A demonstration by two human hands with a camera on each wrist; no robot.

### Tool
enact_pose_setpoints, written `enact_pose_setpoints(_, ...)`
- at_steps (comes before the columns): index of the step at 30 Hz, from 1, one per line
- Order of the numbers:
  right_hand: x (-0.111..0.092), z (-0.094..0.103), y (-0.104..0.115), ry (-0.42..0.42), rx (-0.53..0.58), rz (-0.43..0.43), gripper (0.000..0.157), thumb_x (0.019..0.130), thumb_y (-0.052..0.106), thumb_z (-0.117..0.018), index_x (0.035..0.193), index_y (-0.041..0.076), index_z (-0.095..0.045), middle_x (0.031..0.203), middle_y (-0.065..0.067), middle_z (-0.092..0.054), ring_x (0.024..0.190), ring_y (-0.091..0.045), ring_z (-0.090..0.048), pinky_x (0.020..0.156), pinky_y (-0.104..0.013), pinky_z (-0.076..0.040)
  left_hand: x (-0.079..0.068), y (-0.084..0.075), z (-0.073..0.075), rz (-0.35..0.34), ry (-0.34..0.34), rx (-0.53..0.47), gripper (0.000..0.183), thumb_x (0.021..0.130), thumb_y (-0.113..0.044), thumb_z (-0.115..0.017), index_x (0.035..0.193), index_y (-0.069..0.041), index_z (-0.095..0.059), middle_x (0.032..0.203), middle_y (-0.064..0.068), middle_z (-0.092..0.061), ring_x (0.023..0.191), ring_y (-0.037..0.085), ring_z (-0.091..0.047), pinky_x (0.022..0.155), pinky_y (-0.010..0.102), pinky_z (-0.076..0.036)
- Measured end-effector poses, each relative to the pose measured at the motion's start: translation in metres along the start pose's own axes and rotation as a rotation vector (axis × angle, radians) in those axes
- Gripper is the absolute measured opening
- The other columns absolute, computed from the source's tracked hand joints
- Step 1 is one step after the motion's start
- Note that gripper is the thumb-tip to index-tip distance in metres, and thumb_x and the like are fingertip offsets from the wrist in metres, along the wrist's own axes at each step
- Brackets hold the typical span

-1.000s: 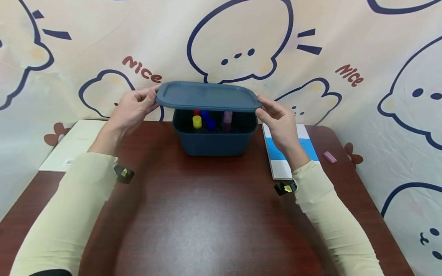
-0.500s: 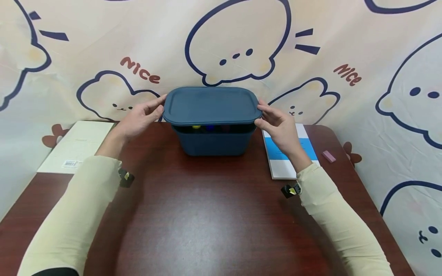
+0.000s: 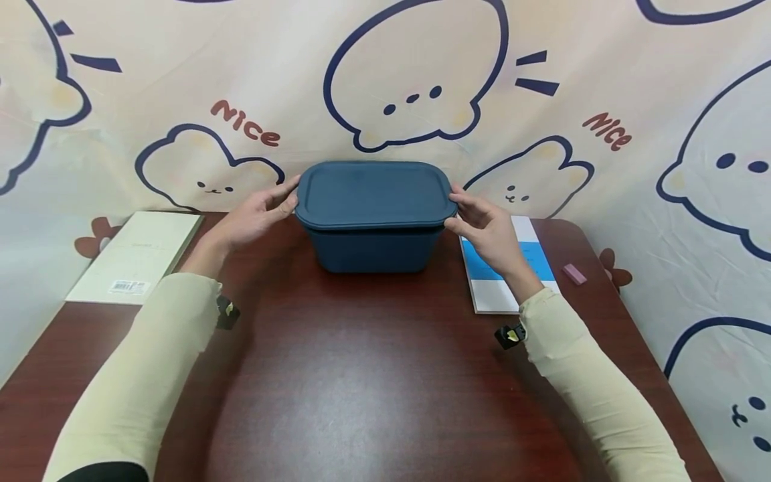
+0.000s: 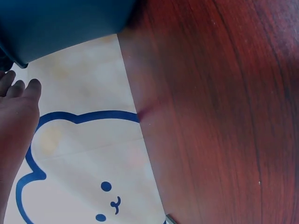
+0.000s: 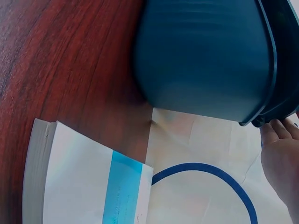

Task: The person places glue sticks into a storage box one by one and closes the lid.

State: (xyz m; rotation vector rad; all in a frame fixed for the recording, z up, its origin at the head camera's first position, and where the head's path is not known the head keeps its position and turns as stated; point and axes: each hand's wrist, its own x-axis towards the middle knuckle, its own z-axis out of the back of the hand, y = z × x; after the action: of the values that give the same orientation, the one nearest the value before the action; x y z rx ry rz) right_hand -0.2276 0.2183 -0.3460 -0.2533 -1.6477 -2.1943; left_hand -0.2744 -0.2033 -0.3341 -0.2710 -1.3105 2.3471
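Note:
A dark blue plastic lid (image 3: pixel 373 194) lies over the matching storage box (image 3: pixel 376 253) at the back of the table. A thin dark gap shows beneath its front edge, and the box's contents are hidden. My left hand (image 3: pixel 255 215) holds the lid's left end between thumb and fingers. At the other end, my right hand (image 3: pixel 490 231) pinches the lid's right edge. In the right wrist view the lid (image 5: pixel 286 56) stands slightly apart from the box (image 5: pixel 205 60) along the rim. Only part of my left hand (image 4: pixel 18 109) shows in the left wrist view, near the box (image 4: pixel 60 23).
A pale book (image 3: pixel 135 258) with a barcode label lies at the left. A white and blue book (image 3: pixel 484 294) sits right of the box, partly under my right hand. A small pink block (image 3: pixel 574 274) lies near the right edge of the table (image 3: pixel 361 375). Patterned cloth hangs behind.
Both hands have brought the lid down and nearer over the box, shifting its left end rightward and levelling it. The coloured items inside, visible earlier, are now covered.

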Motion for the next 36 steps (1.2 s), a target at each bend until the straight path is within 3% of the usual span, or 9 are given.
enact_pose_setpoints(14, -0.001, -0.001, -0.008, 0.04, -0.019, -0.005, 0.051, 0.094, 0.009, -0.074, 0.14, -0.002, -0.057, 0.157, -0.015, -0.041, 0.143, -0.024, -0.041, 0.112, -0.037, -0.04, 0.006, 0.002, -0.002, 0.086, 0.034, 0.004, 0.066, 0.107, -0.044, -0.047, 0.163, -0.026, -0.018, 0.169, 0.005, -0.015, 0.154, 0.027, -0.009, 0.121, 0.061, -0.013)
enact_pose_setpoints(26, -0.004, -0.01, -0.014, 0.045, -0.092, -0.046, 0.054, 0.093, 0.015, -0.075, 0.142, 0.0, -0.056, 0.158, -0.006, -0.041, 0.142, -0.025, -0.043, 0.111, -0.048, -0.04, 0.004, 0.009, -0.006, 0.089, 0.043, -0.038, 0.067, 0.107, -0.045, -0.045, 0.163, -0.026, -0.014, 0.169, 0.001, -0.011, 0.155, 0.025, -0.007, 0.122, 0.059, -0.013)
enact_pose_setpoints(36, -0.004, -0.009, -0.016, 0.051, -0.098, -0.05, 0.054, 0.093, 0.011, -0.075, 0.142, 0.0, -0.056, 0.158, -0.007, -0.04, 0.142, -0.026, -0.043, 0.111, -0.044, -0.041, 0.009, 0.009, -0.008, 0.096, 0.052, -0.06, 0.067, 0.108, -0.043, -0.042, 0.164, -0.023, -0.011, 0.169, -0.001, -0.008, 0.155, 0.022, -0.003, 0.123, 0.056, -0.009)
